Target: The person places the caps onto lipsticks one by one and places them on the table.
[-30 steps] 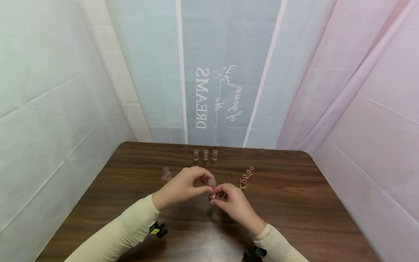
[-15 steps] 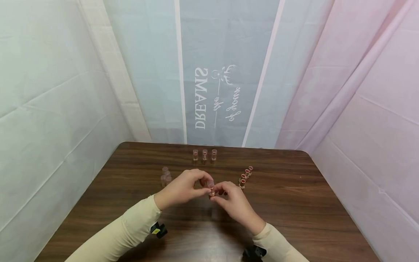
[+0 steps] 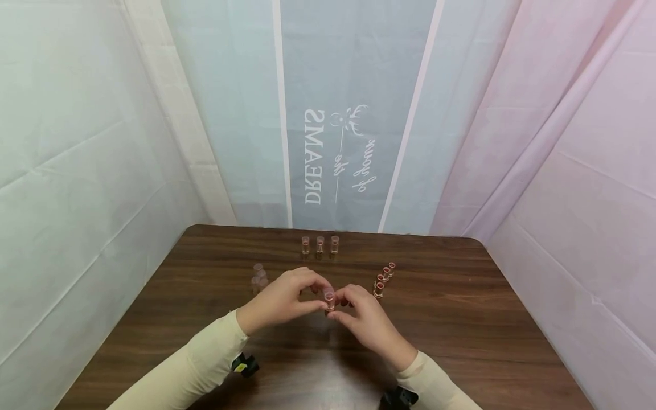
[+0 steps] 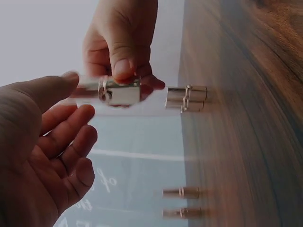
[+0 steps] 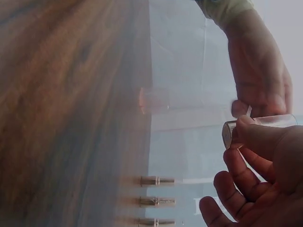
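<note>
Over the middle of the table, both hands hold one lipstick tube (image 3: 330, 302) with a shiny gold base and a reddish inside. My left hand (image 3: 287, 299) pinches its clear cap (image 5: 279, 121) at the upper end between thumb and fingers. Lower down, my right hand (image 3: 370, 320) grips the metal base (image 4: 122, 93) with thumb and fingertips, as the left wrist view shows. The cap overlaps the tube's upper part. Right of the hands, several uncapped lipstick tubes (image 3: 380, 289) stand in a slanting row.
Three capped lipstick tubes (image 3: 320, 245) stand in a row near the far edge of the wooden table (image 3: 451, 341). Several loose clear caps (image 3: 258, 276) stand to the left, partly behind the left hand. Pale cloth (image 3: 246, 142) hangs behind and at both sides.
The clear cap has come down closer over the tube, and less of the gold base shows beneath it. Both hands stay in nearly the same place; the standing tubes have not moved.
</note>
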Action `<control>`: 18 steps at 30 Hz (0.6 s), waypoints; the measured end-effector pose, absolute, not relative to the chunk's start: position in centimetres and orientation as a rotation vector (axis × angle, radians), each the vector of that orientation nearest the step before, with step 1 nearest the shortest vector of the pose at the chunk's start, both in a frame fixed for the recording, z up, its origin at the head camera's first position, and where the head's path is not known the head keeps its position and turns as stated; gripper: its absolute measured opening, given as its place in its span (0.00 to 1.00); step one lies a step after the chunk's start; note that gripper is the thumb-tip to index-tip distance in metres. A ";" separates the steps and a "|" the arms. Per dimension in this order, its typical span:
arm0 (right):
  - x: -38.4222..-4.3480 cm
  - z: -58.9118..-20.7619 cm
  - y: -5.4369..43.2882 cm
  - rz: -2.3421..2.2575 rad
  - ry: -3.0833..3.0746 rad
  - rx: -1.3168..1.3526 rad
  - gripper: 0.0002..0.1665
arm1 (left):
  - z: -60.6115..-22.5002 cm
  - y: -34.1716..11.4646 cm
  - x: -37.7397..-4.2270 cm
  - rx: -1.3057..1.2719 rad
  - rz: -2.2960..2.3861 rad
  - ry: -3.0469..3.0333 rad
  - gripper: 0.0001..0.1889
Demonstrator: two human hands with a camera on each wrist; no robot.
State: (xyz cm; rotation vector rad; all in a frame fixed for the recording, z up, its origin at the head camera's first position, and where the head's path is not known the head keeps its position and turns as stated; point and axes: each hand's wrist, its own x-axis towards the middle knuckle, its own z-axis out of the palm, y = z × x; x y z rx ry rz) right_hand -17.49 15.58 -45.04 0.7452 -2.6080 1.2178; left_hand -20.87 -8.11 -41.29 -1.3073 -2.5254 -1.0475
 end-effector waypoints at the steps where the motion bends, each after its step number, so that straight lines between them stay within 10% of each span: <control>1: -17.6 -45.0 15.7 1.215 -2.610 0.745 0.13 | -41.5 -8.6 -20.8 -1.287 -1.066 -2.533 0.16; 18: -19.3 -43.5 17.1 1.132 -2.717 0.680 0.11 | -43.9 -14.5 -20.1 -0.973 -1.170 -2.603 0.14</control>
